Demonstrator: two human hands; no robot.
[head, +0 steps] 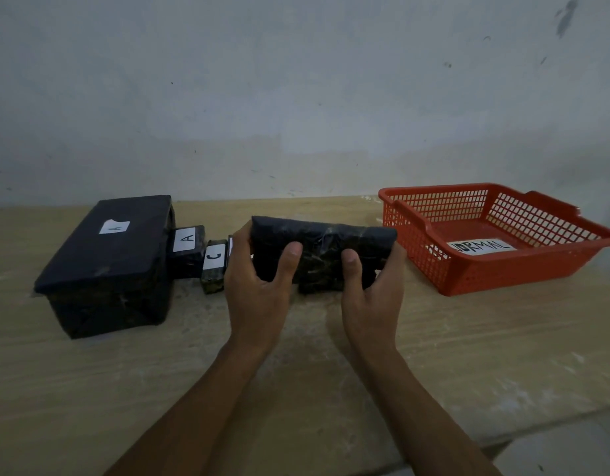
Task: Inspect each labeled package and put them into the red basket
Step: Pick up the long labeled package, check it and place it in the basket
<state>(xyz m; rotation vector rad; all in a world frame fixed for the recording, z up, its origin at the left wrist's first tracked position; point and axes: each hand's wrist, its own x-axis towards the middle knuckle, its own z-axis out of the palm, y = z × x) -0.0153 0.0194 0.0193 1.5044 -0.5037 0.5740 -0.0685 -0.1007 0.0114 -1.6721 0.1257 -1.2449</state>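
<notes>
A black wrapped package is held up above the middle of the wooden table, its label side turned away from me. My left hand grips its left end and my right hand grips its right end, thumbs pressed on the near face. The red basket stands at the right with a white "NORMAL" label on its floor and no package inside. At the left sits a large black box labeled A, with a small package labeled A and a smaller one labeled C beside it.
Behind my left hand a sliver of another white label shows. A pale wall rises right behind the table. The table's front edge runs across the lower right, with floor tiles beyond it.
</notes>
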